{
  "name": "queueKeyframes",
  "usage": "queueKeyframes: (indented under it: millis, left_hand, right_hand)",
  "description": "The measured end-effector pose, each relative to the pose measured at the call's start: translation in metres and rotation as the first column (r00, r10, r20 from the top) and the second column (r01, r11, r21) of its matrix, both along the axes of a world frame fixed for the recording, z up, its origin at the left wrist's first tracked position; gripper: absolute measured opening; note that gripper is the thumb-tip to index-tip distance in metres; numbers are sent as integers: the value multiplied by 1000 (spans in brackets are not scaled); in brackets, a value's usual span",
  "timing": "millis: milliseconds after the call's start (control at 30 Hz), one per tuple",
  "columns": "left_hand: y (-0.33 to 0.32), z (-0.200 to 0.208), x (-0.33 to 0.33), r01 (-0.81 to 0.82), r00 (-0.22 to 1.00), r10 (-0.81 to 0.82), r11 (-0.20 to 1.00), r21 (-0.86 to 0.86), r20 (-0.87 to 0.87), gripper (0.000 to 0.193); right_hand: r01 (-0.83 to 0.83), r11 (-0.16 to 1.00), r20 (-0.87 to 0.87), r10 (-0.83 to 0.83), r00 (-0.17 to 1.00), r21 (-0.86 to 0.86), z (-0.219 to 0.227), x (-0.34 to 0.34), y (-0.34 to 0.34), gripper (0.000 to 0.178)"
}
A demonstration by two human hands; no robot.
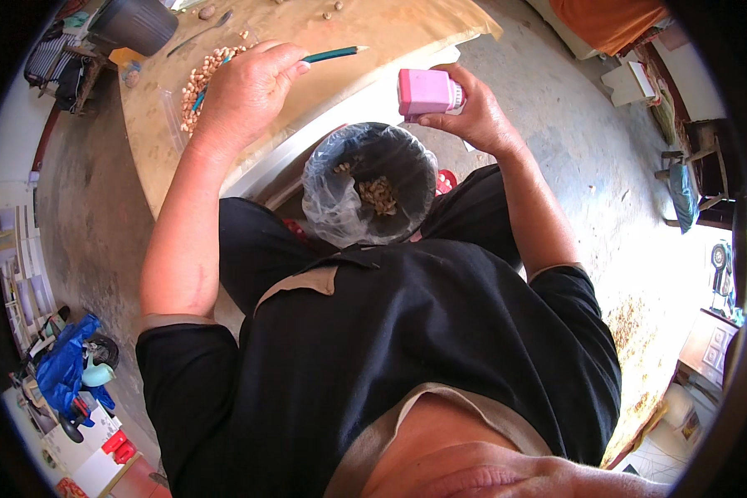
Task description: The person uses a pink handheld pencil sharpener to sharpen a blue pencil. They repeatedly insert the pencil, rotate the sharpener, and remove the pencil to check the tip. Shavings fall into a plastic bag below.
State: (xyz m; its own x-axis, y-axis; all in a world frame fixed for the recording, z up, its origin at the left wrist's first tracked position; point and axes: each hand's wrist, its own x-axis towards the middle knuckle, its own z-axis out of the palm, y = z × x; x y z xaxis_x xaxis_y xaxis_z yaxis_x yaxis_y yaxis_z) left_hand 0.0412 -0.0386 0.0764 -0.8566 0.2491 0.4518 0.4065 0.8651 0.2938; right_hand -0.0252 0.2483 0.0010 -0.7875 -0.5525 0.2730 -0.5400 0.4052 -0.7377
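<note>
A dark green pencil (334, 55) is pinched in my left hand (253, 93), its bare wooden end pointing right. That hand is raised over the table's near side, beside a pile of peanuts (197, 83). Bits of a teal stick (199, 100) show among the nuts, partly covered by the hand. My right hand (480, 116) is closed round a pink, box-shaped pencil sharpener (426, 91) with a white ridged part toward the palm. Pencil and sharpener are apart. Below and between both hands stands a bin (430, 178) lined with clear plastic, with shells or scraps (378, 195) inside.
The table (307, 100) has a brownish cover and a white edge. At its far left are a dark bucket (133, 25) and a spoon (203, 35). My knees flank the bin. A blue bag (65, 361) and clutter lie at the lower left.
</note>
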Motion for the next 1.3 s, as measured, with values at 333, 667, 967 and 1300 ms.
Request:
queueKeyframes:
  millis: [333, 667, 967, 1300]
  left_hand:
    - [14, -17, 15, 47, 993, -25, 981, 189, -118, 14]
    - [13, -38, 26, 175, 984, -144, 902, 395, -108, 17]
    - [20, -48, 34, 37, 966, -184, 794, 607, 181, 23]
    - [28, -34, 35, 38, 998, -53, 956, 291, 45, 16]
  right_hand:
    - [-61, 826, -387, 326, 863, 560, -21, 29, -27, 46]
    - [-87, 814, -405, 374, 834, 575, -40, 50, -51, 16]
    - [-58, 795, -198, 220, 955, 604, -48, 28, -37, 48]
    - [-75, 799, 448, 410, 794, -597, -42, 3, -12, 66]
